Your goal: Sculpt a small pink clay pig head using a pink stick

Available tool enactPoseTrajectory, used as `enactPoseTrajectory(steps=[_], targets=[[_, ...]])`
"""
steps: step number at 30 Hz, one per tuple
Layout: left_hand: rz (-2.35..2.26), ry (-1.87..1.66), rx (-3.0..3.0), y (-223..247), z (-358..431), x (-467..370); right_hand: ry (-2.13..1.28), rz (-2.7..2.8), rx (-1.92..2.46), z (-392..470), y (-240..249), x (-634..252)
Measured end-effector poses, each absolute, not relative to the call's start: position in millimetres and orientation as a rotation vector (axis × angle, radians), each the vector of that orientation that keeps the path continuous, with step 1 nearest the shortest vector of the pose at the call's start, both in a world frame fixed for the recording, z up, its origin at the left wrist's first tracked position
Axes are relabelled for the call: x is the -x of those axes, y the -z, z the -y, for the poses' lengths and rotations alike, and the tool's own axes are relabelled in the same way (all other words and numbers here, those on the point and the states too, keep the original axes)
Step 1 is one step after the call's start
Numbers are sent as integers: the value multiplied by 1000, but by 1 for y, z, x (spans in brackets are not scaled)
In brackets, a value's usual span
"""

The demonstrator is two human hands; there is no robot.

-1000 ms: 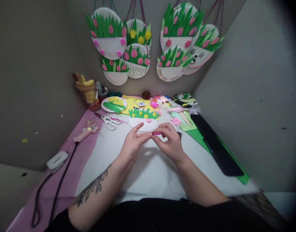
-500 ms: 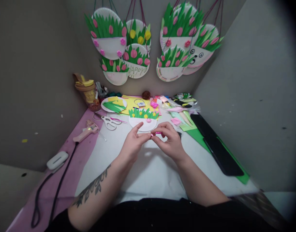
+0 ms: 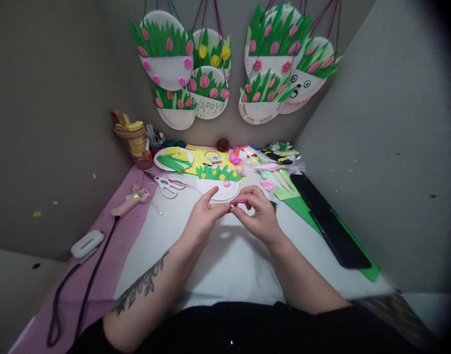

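Observation:
My left hand (image 3: 210,212) and my right hand (image 3: 258,212) meet at the fingertips over the white table cover. Pinched between them is a small pink piece (image 3: 232,206), too small to make out fully; it looks like modelling clay. A slim bright-pink item (image 3: 242,202) shows between the fingers of my right hand, partly hidden. Just beyond the hands lies a half paper plate (image 3: 212,190) with green paper grass and yellow flowers. A round pink clay shape (image 3: 227,184) sits on its white front.
Scissors (image 3: 167,187) and a pink glue gun (image 3: 135,200) lie at left, its cord running forward. A plate with green paper strips (image 3: 174,161) stands behind. At right are clay packets (image 3: 280,177) and a black phone-like slab (image 3: 339,236). Decorated plates (image 3: 166,71) hang on the wall.
Almost nothing differs. Both hands stay together at the same spot, with the pink piece still between the fingertips.

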State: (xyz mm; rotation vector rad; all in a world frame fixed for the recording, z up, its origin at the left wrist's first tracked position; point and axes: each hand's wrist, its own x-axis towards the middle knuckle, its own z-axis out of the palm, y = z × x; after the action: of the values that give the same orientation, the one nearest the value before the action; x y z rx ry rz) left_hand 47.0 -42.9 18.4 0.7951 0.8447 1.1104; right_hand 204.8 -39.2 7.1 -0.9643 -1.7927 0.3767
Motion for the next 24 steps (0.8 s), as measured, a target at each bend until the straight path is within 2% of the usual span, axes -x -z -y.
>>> enactPoseTrajectory(steps=[24], targets=[[-844, -1096, -719, -19, 42, -49, -413, 1813, 942, 38, -6, -207]])
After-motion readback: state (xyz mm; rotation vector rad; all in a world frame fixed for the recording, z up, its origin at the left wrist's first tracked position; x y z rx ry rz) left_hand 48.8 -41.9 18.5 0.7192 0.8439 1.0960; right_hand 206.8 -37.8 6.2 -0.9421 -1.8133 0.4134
